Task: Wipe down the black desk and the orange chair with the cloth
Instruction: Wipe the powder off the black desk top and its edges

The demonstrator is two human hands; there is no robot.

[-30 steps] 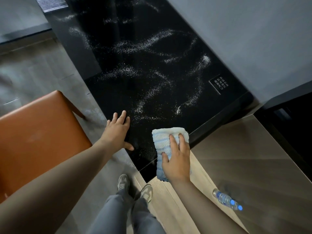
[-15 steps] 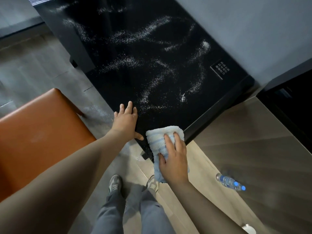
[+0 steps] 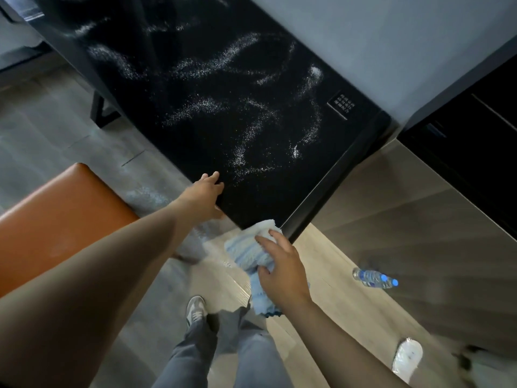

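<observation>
Floor clutter, right of the wood-plank strip.
Plastic water bottle [image 3: 375, 278] lying on its side; white slipper [image 3: 407, 357] nearer, well apart.

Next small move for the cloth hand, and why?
Probably lift the cloth back onto the black desk and sweep forward. The right hand holds it bunched at the near corner, mostly off the edge, while white powder streaks cover the top ahead. The left hand rests at the desk's edge.
</observation>
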